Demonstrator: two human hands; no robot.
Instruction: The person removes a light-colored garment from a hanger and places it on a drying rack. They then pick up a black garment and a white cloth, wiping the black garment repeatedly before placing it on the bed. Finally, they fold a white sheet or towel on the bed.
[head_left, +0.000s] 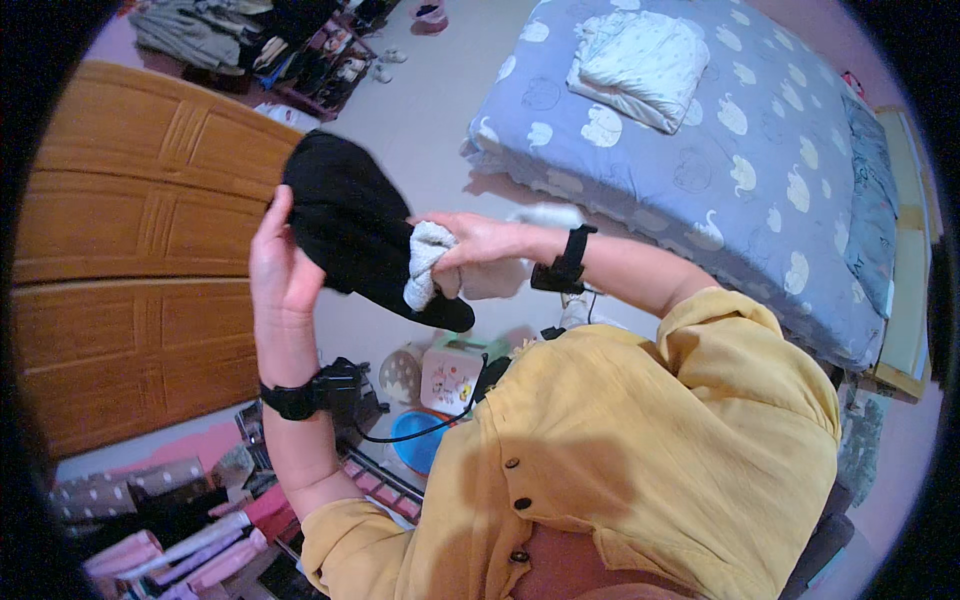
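Observation:
A black fabric item that looks like a cap (345, 202) is held up in front of the wardrobe. My left hand (285, 259) grips its left side, with the thumb up along the edge and the fingers hidden behind it. Against its lower right part, my right hand (476, 244) holds a bunched whitish towelling cloth (429, 262). Part of the cloth hangs below and behind the right hand, blurred. Each wrist wears a black strap with a device.
A wooden wardrobe (135, 225) stands at left. A bed (660, 165) with a folded white quilt (637, 64) is at upper right. Below are a blue basin (420, 442) and a pink-and-green container (452, 379). Clothes (187, 540) hang at lower left; a shoe rack (330, 64) stands farther off.

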